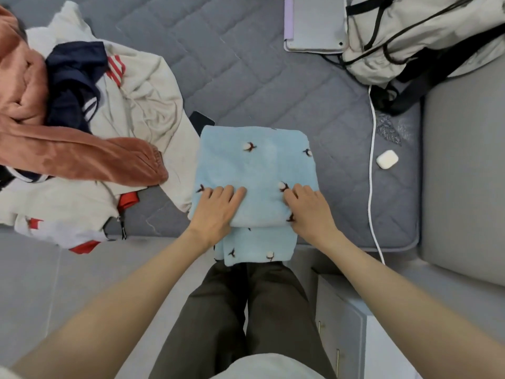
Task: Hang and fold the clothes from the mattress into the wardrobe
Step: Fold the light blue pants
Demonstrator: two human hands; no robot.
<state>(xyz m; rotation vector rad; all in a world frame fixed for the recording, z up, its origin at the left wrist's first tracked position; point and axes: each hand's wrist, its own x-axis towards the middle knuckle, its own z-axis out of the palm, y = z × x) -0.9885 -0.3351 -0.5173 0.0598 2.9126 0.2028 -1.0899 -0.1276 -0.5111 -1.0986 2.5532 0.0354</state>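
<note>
A light blue fleece garment (257, 165) with small cotton-flower prints lies folded on the grey quilted mattress (246, 72), and its lower part hangs over the front edge. My left hand (216, 212) grips the near fold at its left side. My right hand (308, 209) grips the same fold at its right side. To the left lies a heap of clothes: a rust-brown fleece piece (68, 149), a cream garment (142, 99), a navy piece (71, 83) and a white-and-red jacket (54, 217).
A beige backpack (420, 36) and a tablet (314, 23) lie at the far right of the mattress. A white cable (370, 170) and a white earbud case (387, 159) lie near the right edge. A dark phone (200, 120) peeks out behind the blue garment. A white cabinet (344, 324) stands by my right leg.
</note>
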